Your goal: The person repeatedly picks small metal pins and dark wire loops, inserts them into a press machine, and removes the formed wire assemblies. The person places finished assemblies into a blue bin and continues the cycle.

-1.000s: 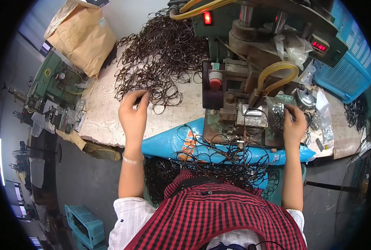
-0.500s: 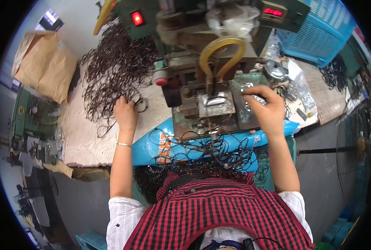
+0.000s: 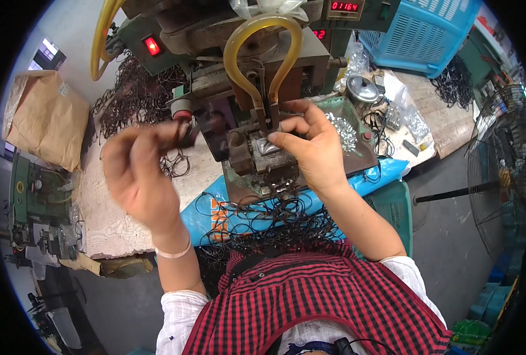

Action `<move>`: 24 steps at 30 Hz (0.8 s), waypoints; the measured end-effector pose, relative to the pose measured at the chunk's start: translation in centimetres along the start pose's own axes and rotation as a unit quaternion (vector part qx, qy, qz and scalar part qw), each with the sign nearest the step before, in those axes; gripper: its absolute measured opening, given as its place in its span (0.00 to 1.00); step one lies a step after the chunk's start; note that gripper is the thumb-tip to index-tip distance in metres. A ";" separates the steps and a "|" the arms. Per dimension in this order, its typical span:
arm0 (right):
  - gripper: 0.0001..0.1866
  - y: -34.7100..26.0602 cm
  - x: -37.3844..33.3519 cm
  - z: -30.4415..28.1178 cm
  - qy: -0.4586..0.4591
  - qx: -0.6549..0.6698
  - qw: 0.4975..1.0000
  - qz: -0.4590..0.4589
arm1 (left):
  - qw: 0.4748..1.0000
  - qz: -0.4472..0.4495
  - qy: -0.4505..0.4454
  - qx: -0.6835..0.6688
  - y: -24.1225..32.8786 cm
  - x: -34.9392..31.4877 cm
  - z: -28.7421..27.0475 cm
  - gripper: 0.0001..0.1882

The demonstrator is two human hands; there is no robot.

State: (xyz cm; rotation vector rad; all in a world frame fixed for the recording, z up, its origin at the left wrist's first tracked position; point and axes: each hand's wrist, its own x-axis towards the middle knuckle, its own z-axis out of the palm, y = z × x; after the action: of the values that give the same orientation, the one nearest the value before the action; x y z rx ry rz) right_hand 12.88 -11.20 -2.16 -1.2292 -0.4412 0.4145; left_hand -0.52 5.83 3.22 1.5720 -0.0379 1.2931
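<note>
Right hand (image 3: 321, 151), head view: fingertips pinched at metal block (image 3: 267, 145) under press (image 3: 310, 66); cannot tell whether bit is gripped. Left hand (image 3: 140, 177) raised left of press, fingers curled, blurred; cannot tell if holding loop. Work seems partway: near heap (image 3: 280, 216) of black loops over blue bag (image 3: 195, 223) perhaps done; far-left heap (image 3: 134, 89) and silver bits (image 3: 344, 133) in tray (image 3: 341, 104), right of block, apparently remaining. Counted: two hands, one press, block, tray, bag; three loop heaps, third heap (image 3: 452, 83) far right; loops, bits uncountable.
</note>
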 end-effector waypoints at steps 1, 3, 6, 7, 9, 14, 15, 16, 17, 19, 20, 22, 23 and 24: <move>0.30 0.3 0.2 -0.1 -0.009 0.017 1.000 0.012 | 0.999 -0.013 0.005 -0.038 -1.1 0.9 0.5 0.06; 0.30 -0.5 -0.3 0.5 0.004 -0.040 0.998 -0.040 | 0.994 -0.041 0.051 -0.093 -2.0 1.7 0.3 0.05; 0.25 -2.1 -2.3 -0.5 -0.041 -0.127 0.988 -0.073 | 0.998 0.018 0.036 -0.046 -0.4 -1.4 0.7 0.06; 0.22 -1.7 -2.0 -2.1 -0.017 -0.241 0.959 -0.149 | 0.996 0.090 -0.016 -0.019 -0.1 -2.3 1.1 0.08; 0.16 0.6 -0.5 -6.8 0.063 -0.492 0.838 -0.227 | 0.964 0.183 -0.147 0.128 -0.9 -3.8 0.8 0.07; 0.09 6.1 0.5 -13.5 0.121 -0.646 0.727 -0.200 | 0.859 0.361 -0.281 0.231 -3.0 -5.4 2.6 0.11; 0.08 6.1 0.8 -13.8 0.111 -0.618 0.745 -0.225 | 0.852 0.369 -0.288 0.233 -3.3 -5.7 2.6 0.12; 0.08 6.0 1.1 -13.9 0.120 -0.598 0.764 -0.212 | 0.849 0.373 -0.293 0.235 -3.4 -5.9 2.8 0.11; 0.08 5.8 1.3 -14.0 0.128 -0.576 0.782 -0.199 | 0.845 0.377 -0.296 0.238 -3.4 -5.9 3.0 0.11; 0.08 6.3 1.7 -14.2 0.133 -0.535 0.817 -0.169 | 0.842 0.376 -0.301 0.241 -3.6 -5.9 2.8 0.11; 0.08 6.3 1.5 -14.1 0.147 -0.549 0.805 -0.172 | 0.847 0.374 -0.299 0.230 -3.7 -5.9 2.9 0.11; 0.11 6.9 1.5 -13.7 0.141 -0.565 0.790 -0.190 | 0.854 0.365 -0.293 0.226 -3.8 -6.1 2.6 0.13; 0.16 7.1 1.4 -13.6 0.135 -0.613 0.752 -0.201 | 0.859 0.359 -0.297 0.214 -3.9 -6.1 2.6 0.13; 0.17 7.1 1.4 -13.2 0.113 -0.649 0.724 -0.204 | 0.861 0.354 -0.296 0.214 -3.9 -6.2 2.5 0.12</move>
State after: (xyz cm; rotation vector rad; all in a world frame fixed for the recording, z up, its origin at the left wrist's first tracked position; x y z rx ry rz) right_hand 20.64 -19.05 -12.40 -2.4287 -0.8140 -0.5863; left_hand 0.90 2.43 -3.62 2.4392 -0.8392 1.3486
